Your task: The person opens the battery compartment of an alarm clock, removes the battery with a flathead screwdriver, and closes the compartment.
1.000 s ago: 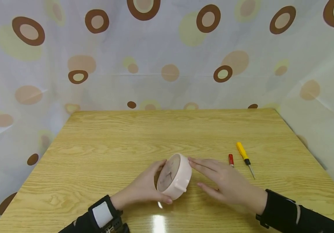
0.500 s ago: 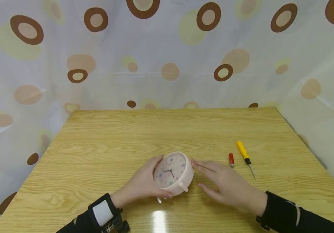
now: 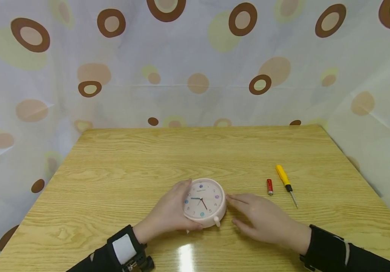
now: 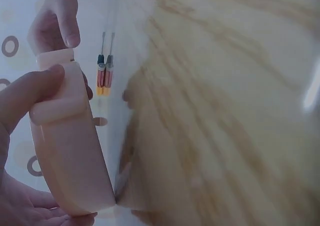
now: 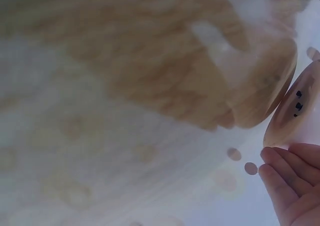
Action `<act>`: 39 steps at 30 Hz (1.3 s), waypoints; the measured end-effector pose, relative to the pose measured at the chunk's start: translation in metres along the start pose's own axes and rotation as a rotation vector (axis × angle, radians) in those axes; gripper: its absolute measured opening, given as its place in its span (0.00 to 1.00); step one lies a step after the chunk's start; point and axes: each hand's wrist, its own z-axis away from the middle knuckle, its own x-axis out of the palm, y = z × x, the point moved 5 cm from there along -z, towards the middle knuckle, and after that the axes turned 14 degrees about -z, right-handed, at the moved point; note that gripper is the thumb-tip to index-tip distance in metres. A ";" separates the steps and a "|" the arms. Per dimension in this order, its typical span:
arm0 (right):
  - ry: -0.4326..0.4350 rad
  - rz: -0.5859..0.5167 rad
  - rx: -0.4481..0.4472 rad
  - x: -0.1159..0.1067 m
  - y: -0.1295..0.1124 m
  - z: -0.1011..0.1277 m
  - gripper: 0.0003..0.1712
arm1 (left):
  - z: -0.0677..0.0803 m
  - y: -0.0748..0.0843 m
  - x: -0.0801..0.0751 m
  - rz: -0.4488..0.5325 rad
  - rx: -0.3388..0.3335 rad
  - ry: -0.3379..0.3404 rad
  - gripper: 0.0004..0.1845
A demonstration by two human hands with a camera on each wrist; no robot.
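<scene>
A round pale pink alarm clock (image 3: 203,202) lies face up at the front middle of the table, with the dial toward the head camera. My left hand (image 3: 167,211) grips it from the left, thumb on the near rim by a small foot. In the left wrist view the clock (image 4: 75,156) leans a little, one edge at the tabletop. My right hand (image 3: 266,219) is at the clock's right side, fingertips touching or very near the rim and fingers fairly straight. From the right wrist view, dark knobs show on the clock's back (image 5: 295,106).
A red battery (image 3: 270,187) lies right of the clock. Beside it is a screwdriver (image 3: 284,177) with a yellow handle, its tip pointing toward the near side. A patterned cloth (image 3: 198,83) hangs behind the wooden table (image 3: 130,158).
The clock has tipped down from a steep tilt to nearly flat, so its dial faces up. My left hand turned with it, while the right hand stayed by its side, shifting slightly.
</scene>
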 end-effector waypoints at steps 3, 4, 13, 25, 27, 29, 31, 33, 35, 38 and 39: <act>-0.015 0.002 0.014 0.001 0.001 0.000 0.29 | -0.001 0.002 0.001 -0.016 -0.003 0.001 0.72; -0.022 0.000 0.020 0.001 0.001 0.000 0.29 | -0.001 0.003 0.001 -0.019 -0.005 0.003 0.72; -0.105 -0.006 0.086 0.004 0.004 0.001 0.29 | -0.003 0.010 0.003 -0.081 -0.005 -0.001 0.72; -0.127 0.031 0.087 0.005 0.006 -0.003 0.28 | -0.007 0.018 0.007 -0.192 -0.012 -0.003 0.75; -0.127 0.051 0.079 0.004 0.005 -0.004 0.28 | -0.007 0.018 0.007 -0.214 -0.012 -0.003 0.75; -0.133 0.065 0.075 0.005 0.004 -0.005 0.28 | -0.007 0.019 0.007 -0.221 -0.010 -0.003 0.75; -0.147 0.081 0.075 0.005 0.004 -0.005 0.28 | -0.007 0.020 0.007 -0.218 -0.005 -0.003 0.75; -0.162 0.093 0.077 0.006 0.004 -0.006 0.29 | -0.007 0.020 0.007 -0.216 0.000 -0.004 0.75; -0.177 0.107 0.080 0.007 0.004 -0.006 0.30 | -0.007 0.020 0.007 -0.222 0.003 -0.006 0.74; -0.180 0.127 0.080 0.007 0.003 -0.008 0.29 | -0.007 0.020 0.007 -0.242 0.009 -0.019 0.74; -0.178 0.135 0.080 0.007 0.002 -0.008 0.29 | -0.007 0.020 0.007 -0.251 0.015 -0.024 0.74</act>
